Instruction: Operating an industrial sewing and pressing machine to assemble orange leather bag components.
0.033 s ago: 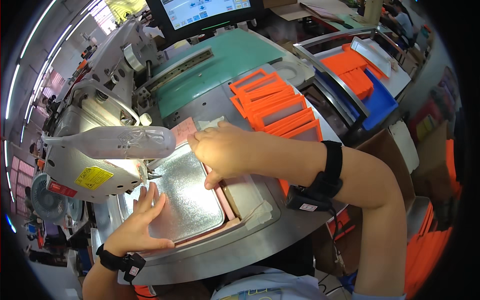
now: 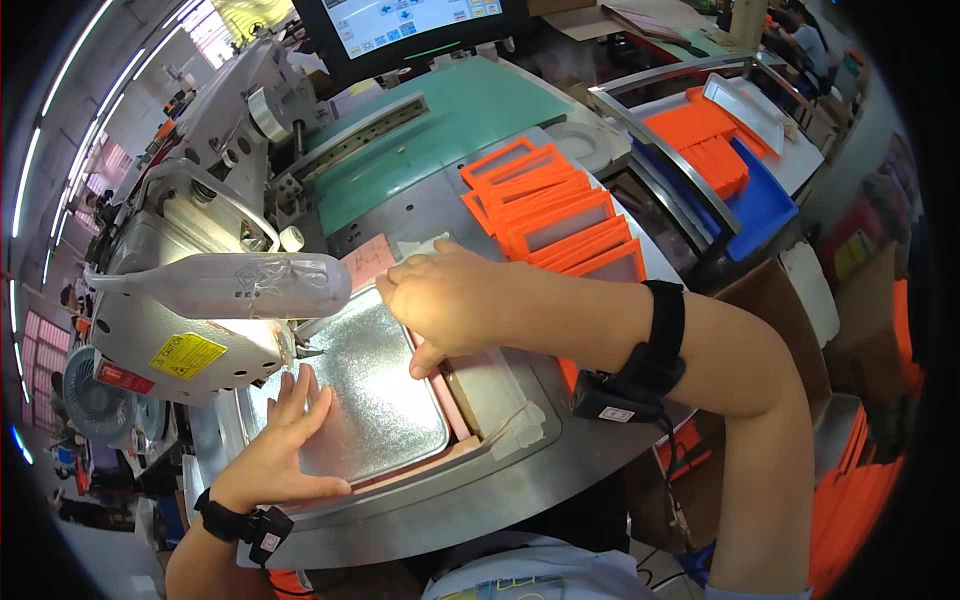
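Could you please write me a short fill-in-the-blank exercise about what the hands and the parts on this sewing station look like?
1. The left hand lies flat on the textured ____ plate.
2. The stack of frames beyond the right hand is coloured ____.
3. Each wrist wears a ____ band.
4. The sewing machine stands on the person's ____ side.

Missing words: metal; orange; black; left

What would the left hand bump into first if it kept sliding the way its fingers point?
Probably the sewing machine. The left hand lies flat on the shiny metal plate, fingers pointing up toward the machine's needle end just beyond them, though depth is hard to judge.
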Demonstrator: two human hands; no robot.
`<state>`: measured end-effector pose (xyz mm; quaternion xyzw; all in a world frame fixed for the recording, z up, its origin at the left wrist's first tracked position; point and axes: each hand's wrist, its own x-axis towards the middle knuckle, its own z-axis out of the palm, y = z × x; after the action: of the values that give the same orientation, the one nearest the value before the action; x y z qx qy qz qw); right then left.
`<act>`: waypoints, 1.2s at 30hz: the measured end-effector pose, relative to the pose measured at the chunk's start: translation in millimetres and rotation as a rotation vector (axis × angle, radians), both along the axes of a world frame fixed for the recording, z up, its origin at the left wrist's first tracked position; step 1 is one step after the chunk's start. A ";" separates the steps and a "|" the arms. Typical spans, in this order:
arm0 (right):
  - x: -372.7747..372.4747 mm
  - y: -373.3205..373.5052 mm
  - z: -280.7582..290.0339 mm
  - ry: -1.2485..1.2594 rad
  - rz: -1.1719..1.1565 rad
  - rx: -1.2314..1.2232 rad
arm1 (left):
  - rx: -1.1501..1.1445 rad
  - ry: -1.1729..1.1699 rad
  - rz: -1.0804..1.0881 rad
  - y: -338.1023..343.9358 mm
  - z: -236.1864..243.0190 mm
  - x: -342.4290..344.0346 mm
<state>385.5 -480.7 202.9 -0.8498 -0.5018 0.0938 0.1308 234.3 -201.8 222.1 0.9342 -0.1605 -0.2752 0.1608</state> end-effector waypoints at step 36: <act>-37.7 26.3 35.9 -0.105 -0.121 -0.485 | 0.029 -0.229 -0.002 -3.3 -19.1 -11.1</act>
<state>347.8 -454.4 238.8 -0.8885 -0.4192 0.1593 -0.0976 223.2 -205.0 203.0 0.9615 -0.1748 -0.1691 0.1276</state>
